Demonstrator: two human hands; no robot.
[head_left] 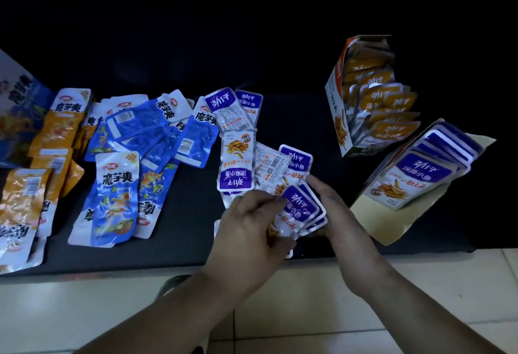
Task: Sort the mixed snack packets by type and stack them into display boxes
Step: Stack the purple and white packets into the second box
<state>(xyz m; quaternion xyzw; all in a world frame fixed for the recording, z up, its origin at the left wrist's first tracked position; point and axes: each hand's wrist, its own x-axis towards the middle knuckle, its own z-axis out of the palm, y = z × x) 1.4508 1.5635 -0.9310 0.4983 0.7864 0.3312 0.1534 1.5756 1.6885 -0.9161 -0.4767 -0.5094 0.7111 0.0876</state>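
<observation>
A small stack of purple-and-white fish packets [300, 209] is held between both hands near the table's front edge. My left hand [252, 230] grips the stack's near end from the left. My right hand [333, 208] touches its right side with fingers along the edge. More purple packets [236, 157] lie loose on the black table just beyond. A display box [420, 174] at the right holds stacked purple packets. Behind it stands an orange display box [340, 107] filled with orange packets.
Blue packets [145, 135] lie in a heap left of centre, and orange-yellow packets [53, 140] are spread at the far left beside a blue printed box [16, 101]. The black table's front edge [112, 269] runs above a pale tiled floor.
</observation>
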